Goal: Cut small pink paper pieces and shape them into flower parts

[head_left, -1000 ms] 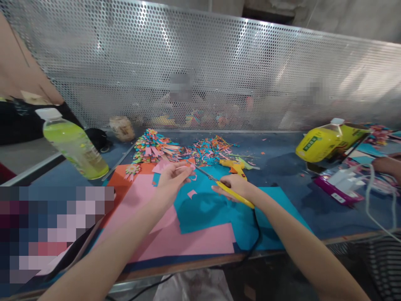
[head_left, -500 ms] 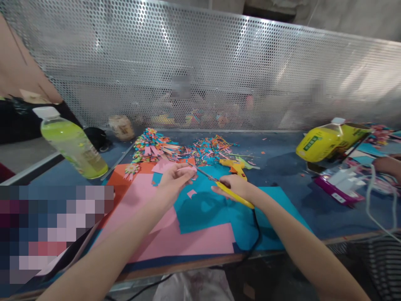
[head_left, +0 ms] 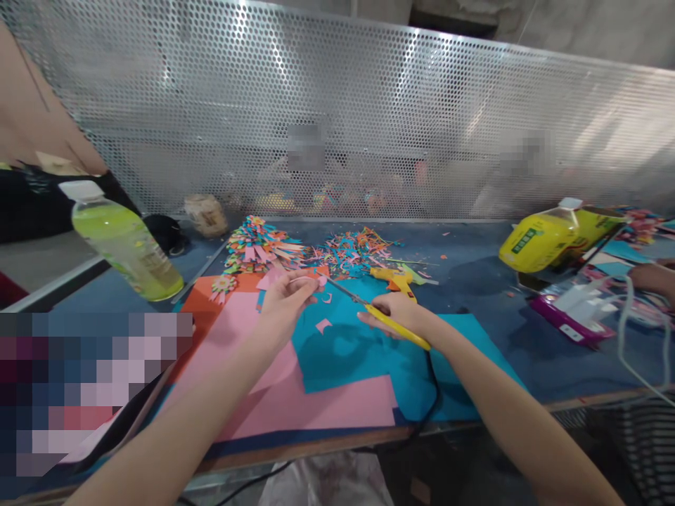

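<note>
My left hand [head_left: 289, 303] pinches a small piece of pink paper [head_left: 321, 281] above the sheets. A pair of scissors with yellow handles [head_left: 403, 332] is in my right hand [head_left: 396, 313], its blades pointing left at the edge of that paper. Beneath my hands lie blue paper [head_left: 337, 358] and a large pink sheet [head_left: 237, 365], overlapping. Small pink offcuts [head_left: 323, 326] rest on the blue paper. Just beyond my right hand is a yellow glue gun [head_left: 396, 277], partly hidden.
A heap of colourful paper flowers [head_left: 258, 246] and a pile of thin paper strips [head_left: 351, 251] lie at the back. A green drink bottle [head_left: 124, 242] stands left. To the right are a yellow bottle [head_left: 541, 239], a purple packet [head_left: 569, 320] and another person's hand [head_left: 654, 281].
A curled pink scrap has come off below the scissor blades. My left hand has shifted slightly left, away from the blade tips.
</note>
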`<state>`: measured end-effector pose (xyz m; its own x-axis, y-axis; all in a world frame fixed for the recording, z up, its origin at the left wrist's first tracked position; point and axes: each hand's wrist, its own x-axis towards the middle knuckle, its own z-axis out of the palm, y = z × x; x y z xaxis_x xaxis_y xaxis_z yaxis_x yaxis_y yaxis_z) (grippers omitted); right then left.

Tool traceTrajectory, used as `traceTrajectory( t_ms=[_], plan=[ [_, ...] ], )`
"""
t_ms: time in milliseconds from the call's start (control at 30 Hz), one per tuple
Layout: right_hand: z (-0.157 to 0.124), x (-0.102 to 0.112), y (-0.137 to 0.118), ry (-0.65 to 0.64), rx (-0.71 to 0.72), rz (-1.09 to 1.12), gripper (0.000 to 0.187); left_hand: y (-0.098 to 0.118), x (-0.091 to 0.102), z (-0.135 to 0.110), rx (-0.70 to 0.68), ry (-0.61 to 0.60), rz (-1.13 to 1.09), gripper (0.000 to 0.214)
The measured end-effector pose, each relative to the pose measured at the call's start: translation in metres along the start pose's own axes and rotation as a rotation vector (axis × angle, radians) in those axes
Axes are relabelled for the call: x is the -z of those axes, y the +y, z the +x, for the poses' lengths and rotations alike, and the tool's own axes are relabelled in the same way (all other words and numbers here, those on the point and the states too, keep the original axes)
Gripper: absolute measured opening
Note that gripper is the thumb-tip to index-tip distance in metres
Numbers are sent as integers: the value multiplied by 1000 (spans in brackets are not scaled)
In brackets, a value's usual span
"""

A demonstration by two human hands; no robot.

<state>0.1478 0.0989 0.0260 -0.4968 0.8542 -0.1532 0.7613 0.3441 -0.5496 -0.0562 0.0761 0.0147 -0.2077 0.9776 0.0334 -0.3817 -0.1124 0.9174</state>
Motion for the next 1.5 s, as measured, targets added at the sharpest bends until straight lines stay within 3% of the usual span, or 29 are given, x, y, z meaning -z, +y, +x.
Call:
traceTrajectory(
  t_ms=[167, 400, 833, 1067, 1333, 1500],
  plan=[
    [0, -1, 0, 15, 24, 14, 47, 2, -5, -4, 57, -22, 32, 38],
    [-3, 0, -4, -3, 52, 17, 47, -2, -5, -3, 21, -65, 66, 34],
    [1, -3, 4, 18, 8, 50, 43, -1, -5, -3, 11, -51, 70, 35],
    [3, -6, 8, -46, -41, 134, 43, -1, -2, 0, -36, 15, 37, 36],
    [4, -6, 7, -1, 13, 125, 41, -4, -2, -2, -34, -57, 82, 30],
    [3, -6, 9, 7, 37, 103, 41, -3, -4, -3, -17, -11, 63, 35]
  ],
)
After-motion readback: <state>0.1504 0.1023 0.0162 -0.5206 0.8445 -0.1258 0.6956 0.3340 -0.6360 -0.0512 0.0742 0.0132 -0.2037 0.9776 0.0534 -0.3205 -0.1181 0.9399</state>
